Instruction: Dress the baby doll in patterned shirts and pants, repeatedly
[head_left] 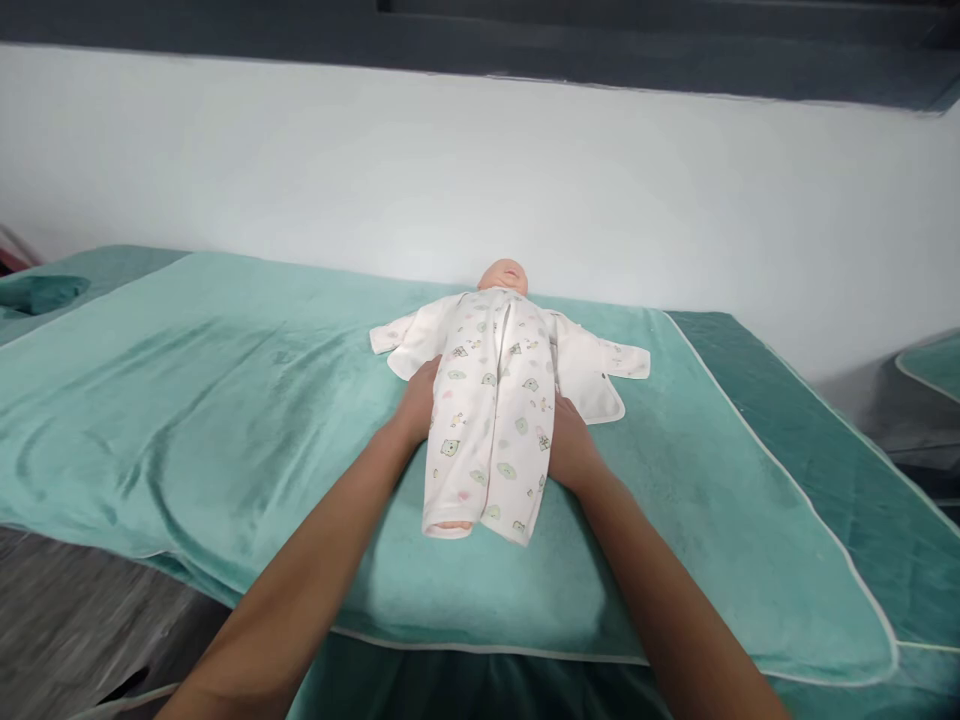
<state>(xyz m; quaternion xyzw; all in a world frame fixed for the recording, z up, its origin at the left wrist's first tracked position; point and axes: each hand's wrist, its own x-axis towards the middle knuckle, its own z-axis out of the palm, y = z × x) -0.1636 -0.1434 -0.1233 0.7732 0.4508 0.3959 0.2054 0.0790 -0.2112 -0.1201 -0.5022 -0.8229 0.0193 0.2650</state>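
Note:
A baby doll (504, 275) lies on its back, its head toward the wall. Long white baby pants (487, 400) with green and pink animal prints stretch over its front, from just below the chin down to the feet. At one trouser opening a bit of the doll's foot (454, 525) shows. Beneath the pants, a white baby jacket (589, 385) spreads with both sleeves out. My left hand (420, 402) presses against the left edge of the pants, and my right hand (574, 445) against the right edge. The fingers of both hands are hidden behind the cloth.
A light green plush blanket (225, 400) with pale piping covers the bed, wrinkled on the left. Darker green cloth (810, 420) lies beneath it on the right. A white wall (480, 170) rises behind, and grey floor (67, 600) shows at lower left.

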